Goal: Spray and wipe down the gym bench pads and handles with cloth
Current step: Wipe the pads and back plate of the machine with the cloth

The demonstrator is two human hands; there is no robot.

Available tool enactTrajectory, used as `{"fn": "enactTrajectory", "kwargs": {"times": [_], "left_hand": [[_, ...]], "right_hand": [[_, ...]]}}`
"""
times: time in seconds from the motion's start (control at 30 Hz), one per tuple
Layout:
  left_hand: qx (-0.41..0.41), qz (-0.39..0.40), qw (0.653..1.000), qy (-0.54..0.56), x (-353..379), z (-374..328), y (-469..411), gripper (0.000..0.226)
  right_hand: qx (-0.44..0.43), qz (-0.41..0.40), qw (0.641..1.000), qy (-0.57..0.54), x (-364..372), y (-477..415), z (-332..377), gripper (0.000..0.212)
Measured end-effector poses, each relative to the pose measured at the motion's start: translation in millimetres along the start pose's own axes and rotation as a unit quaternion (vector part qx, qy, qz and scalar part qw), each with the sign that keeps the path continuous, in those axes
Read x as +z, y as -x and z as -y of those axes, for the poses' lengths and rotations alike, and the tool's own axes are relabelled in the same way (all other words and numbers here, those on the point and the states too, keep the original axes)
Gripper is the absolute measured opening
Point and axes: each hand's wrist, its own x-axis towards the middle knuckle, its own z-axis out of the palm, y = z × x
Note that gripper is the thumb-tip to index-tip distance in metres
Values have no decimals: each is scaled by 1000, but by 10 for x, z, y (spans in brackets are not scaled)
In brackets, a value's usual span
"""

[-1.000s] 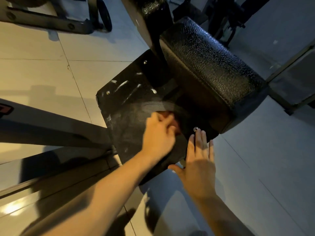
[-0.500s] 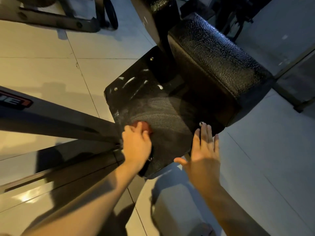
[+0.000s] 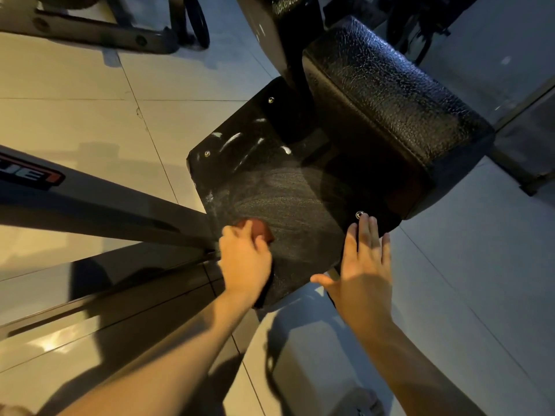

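Observation:
A flat black bench pad with bolts at its corners carries white smear marks and wiping streaks. Above it on the right rises a thick black textured pad. My left hand presses a reddish-brown cloth onto the flat pad's near left part, fingers curled over it. My right hand lies flat with straight fingers on the pad's near right edge, fingertips by a bolt.
A dark metal frame beam with a red label runs in from the left to the pad. Another machine's frame and a small wheel stand at the top left. Pale floor tiles lie all around.
My left hand has swept the cloth from the pad's middle to its near left part. The right hand has stayed on the near right edge.

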Motion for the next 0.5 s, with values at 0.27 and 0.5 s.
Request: {"fn": "enactTrajectory", "kwargs": {"times": [0.27,0.5], "left_hand": [[325,90,941,-3,-15,-44,-175,47],[228,77,969,55,17,-381,-132,49]], "right_hand": [[-7,0,1000,1,-24,22,-22,119],[-4,9,1000,0,-38,17,-5,115]]}}
